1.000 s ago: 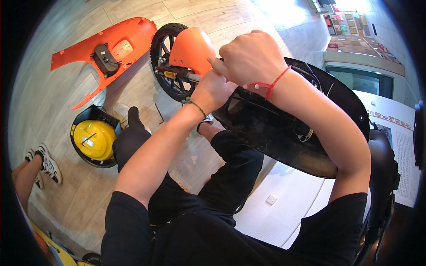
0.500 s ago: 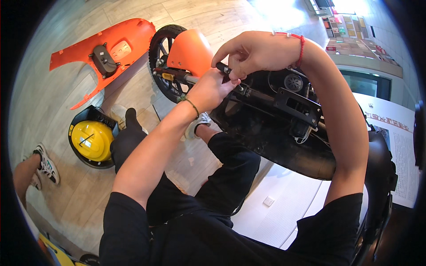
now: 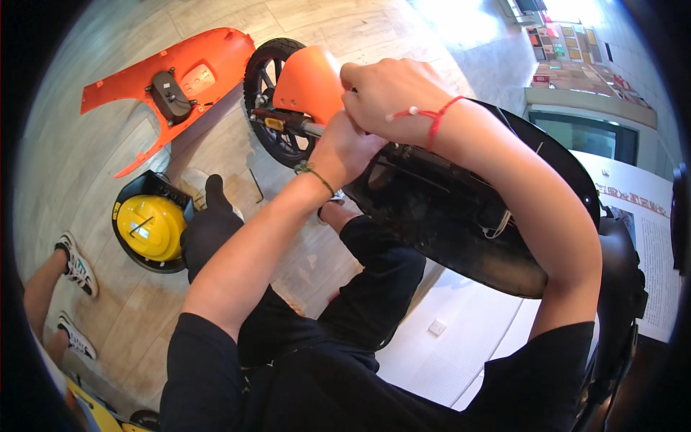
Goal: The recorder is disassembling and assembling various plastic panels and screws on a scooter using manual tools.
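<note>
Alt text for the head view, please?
The left hand and right hand meet over a partly stripped scooter near its orange fender; any grip is hidden. An orange panel and a yellow domed object in a black tray lie on the floor to the left.

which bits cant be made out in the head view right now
Head view:
- anything held in the left grip or right grip: covered by the grips themselves
- part of the black shell: behind the right forearm
- the other person above the legs: cut off by the dark left rim
- the yellow thing: cut off at lower left
</note>
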{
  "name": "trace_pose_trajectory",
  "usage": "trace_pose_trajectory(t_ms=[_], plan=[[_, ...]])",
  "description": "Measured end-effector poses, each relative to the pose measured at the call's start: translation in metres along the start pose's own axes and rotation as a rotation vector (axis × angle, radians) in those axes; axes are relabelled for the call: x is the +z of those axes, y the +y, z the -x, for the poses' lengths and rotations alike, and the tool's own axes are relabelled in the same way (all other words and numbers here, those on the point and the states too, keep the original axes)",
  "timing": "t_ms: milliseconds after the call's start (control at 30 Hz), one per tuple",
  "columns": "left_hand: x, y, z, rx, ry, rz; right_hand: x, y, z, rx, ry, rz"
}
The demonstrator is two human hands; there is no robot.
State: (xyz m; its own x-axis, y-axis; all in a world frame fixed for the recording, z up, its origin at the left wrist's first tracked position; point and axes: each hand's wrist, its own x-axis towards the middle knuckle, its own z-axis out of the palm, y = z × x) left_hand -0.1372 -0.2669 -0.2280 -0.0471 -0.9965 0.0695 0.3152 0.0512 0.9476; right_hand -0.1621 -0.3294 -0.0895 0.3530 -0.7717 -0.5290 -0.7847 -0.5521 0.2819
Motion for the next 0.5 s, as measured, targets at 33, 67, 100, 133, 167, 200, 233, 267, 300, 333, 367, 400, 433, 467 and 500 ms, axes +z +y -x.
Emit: trace_pose_trajectory(t_ms=[33,67,100,133,167,200,233,267,300,333,367,400,433,467,500], plan=[[-0.002,-0.003,0.001,0.103,0.038,0.009,-0.001,0.006,0.001,-0.128,0.034,-0.103],[-0.003,0.001,0.0,0.103,0.05,-0.007,-0.002,0.014,0.002,-0.256,0.069,-0.205],[0.0,0.009,-0.002,0.064,-0.004,-0.095,-0.007,0.025,0.001,-0.297,-0.045,-0.207],[0.001,0.012,-0.002,0.011,-0.053,-0.193,-0.014,0.032,0.003,-0.342,-0.14,-0.212],[0.002,-0.001,-0.002,0.106,-0.057,-0.111,-0.011,0.035,0.002,-0.407,-0.11,-0.244],[0.003,-0.016,-0.003,0.198,-0.063,-0.028,-0.016,0.031,0.003,-0.344,-0.195,-0.343],[0.0,-0.012,0.0,0.155,-0.032,-0.072,-0.021,0.03,0.001,-0.356,-0.263,-0.399],[-0.002,-0.005,0.006,0.108,0.007,-0.12,-0.024,0.029,-0.002,-0.385,-0.281,-0.411],[-0.006,0.002,0.009,0.083,0.021,-0.09,-0.029,0.022,-0.003,-0.407,-0.21,-0.305],[-0.001,0.005,0.008,0.067,0.02,-0.033,-0.023,0.026,0.004,-0.419,-0.103,-0.428],[0.006,0.0,0.009,0.108,0.069,-0.023,-0.023,0.023,0.01,-0.365,-0.043,-0.292],[0.016,-0.007,0.006,0.157,0.113,-0.005,-0.024,0.015,0.019,-0.301,0.057,-0.128],[0.02,-0.016,0.002,0.202,0.131,-0.093,-0.022,0.005,0.025,-0.331,0.228,0.147],[0.021,-0.018,0.001,0.25,0.145,-0.178,-0.008,0.01,0.024,-0.323,0.32,0.234],[0.025,-0.012,0.001,0.094,0.097,-0.073,0.006,0.014,0.025,-0.286,0.391,0.302]])
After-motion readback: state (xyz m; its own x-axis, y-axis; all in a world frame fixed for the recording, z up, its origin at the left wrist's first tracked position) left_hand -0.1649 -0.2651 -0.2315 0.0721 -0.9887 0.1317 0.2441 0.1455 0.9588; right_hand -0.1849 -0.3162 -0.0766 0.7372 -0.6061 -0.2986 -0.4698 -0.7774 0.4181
